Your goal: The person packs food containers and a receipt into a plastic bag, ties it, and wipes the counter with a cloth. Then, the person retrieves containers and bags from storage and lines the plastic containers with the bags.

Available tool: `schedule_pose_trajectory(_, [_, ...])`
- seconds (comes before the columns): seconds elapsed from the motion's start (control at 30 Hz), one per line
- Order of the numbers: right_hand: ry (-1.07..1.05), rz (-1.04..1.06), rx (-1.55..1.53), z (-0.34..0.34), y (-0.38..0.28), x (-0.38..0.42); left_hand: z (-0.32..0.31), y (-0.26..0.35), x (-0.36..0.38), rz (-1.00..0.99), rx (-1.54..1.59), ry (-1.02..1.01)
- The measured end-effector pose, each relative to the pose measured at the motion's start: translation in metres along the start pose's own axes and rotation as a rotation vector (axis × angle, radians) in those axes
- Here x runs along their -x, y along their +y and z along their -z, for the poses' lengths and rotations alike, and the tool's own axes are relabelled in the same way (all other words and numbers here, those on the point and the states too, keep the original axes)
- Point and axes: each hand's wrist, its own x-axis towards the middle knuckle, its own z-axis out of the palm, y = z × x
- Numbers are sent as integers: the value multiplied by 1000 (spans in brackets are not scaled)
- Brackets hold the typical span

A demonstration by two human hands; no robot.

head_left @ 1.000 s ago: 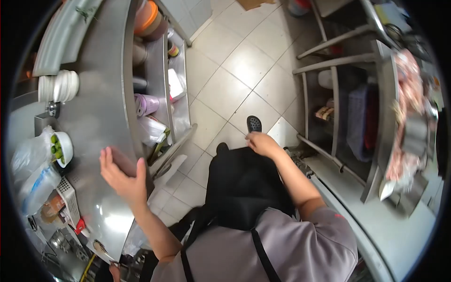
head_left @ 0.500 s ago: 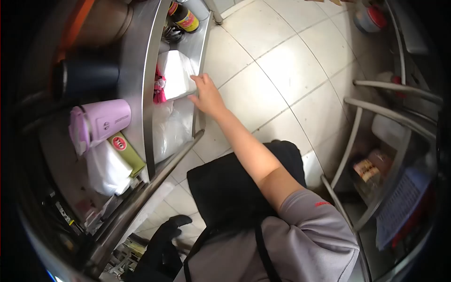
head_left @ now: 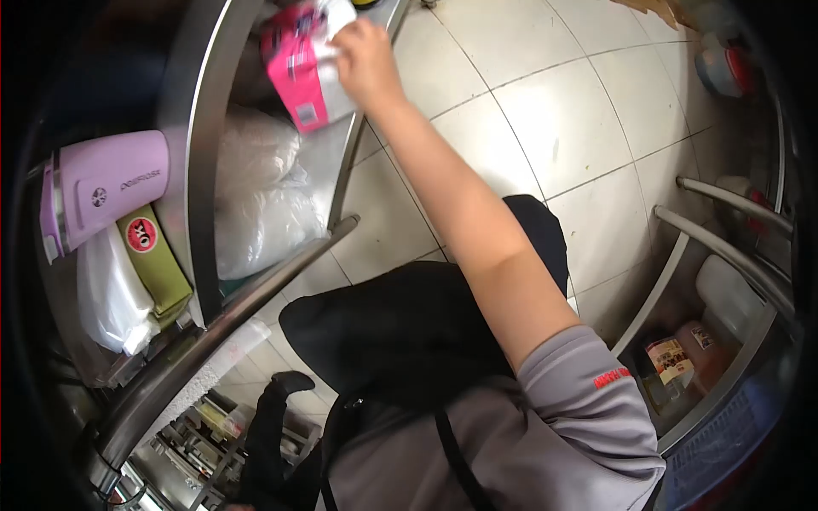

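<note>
My right hand (head_left: 365,70) is closed on the edge of a pink-and-white package (head_left: 307,77), at the top of the view. The package is blurred and tilted over a lower metal shelf (head_left: 328,149), its pink printed side showing. Clear plastic bags (head_left: 264,204) lie on that shelf, nearer to me than the package. My left hand is not in view.
On the upper surface at left are a lilac tumbler (head_left: 115,183), a green box (head_left: 158,264) and a white plastic bag (head_left: 111,289). A metal rail (head_left: 247,302) crosses below. At right stands a rack (head_left: 724,251) with containers.
My right hand has closed on the package, which has turned to show its pink side. The view has shifted, so the tumbler and shelf appear further left and larger.
</note>
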Motion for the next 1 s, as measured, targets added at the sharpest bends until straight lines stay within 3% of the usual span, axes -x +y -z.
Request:
schedule_pose_trajectory(0.07, [162,-35,-66,16,-8,-21,-4,3,1,2,-5,-1])
schedule_pose_trajectory(0.1, [91,-26,-4,22,-7,-27,-7,4,2,3,-6,1])
schedule_pose_trajectory(0.2, [229,96,-166,28,-20,-30,-11,7,2,-2,-13,-7])
schedule_pose_trajectory(0.23, [242,178,-127,27,-19,-26,-11,8,3,-6,-17,-13])
schedule_pose_trajectory(0.3, [104,224,328,23,-15,-13,-10,10,2,-5,-23,-21])
schedule_pose_trajectory(0.37, [127,173,3,6,2,13,-9,11,3,-6,-33,-27])
schedule_pose_trajectory(0.47, [120,186,97,-4,18,30,-13,13,3,-17,-55,-15])
schedule_pose_trajectory(0.5, [139,149,294,-4,21,30,-15,14,3,-25,-65,-6])
schedule_pose_trajectory(0.6, [21,-95,156,9,14,35,-32,14,-2,-60,-98,46])
schedule_pose_trajectory(0.67, [26,-61,149,10,22,36,-66,5,-14,-67,-136,114])
schedule_pose_trajectory(0.73, [-13,-30,122,19,28,30,-122,-15,-29,66,-93,102])
schedule_pose_trajectory(0.8, [-15,-73,-2,32,30,21,-183,-39,-37,382,91,67])
schedule_pose_trajectory(0.87, [-22,-107,-75,36,35,18,-232,-67,-34,448,150,259])
schedule_pose_trajectory(0.97, [-18,-107,-116,32,46,20,-255,-94,-37,582,-143,511])
schedule_pose_trajectory(1.0, [-27,-68,-139,31,48,21,-258,-118,-33,641,-163,447])
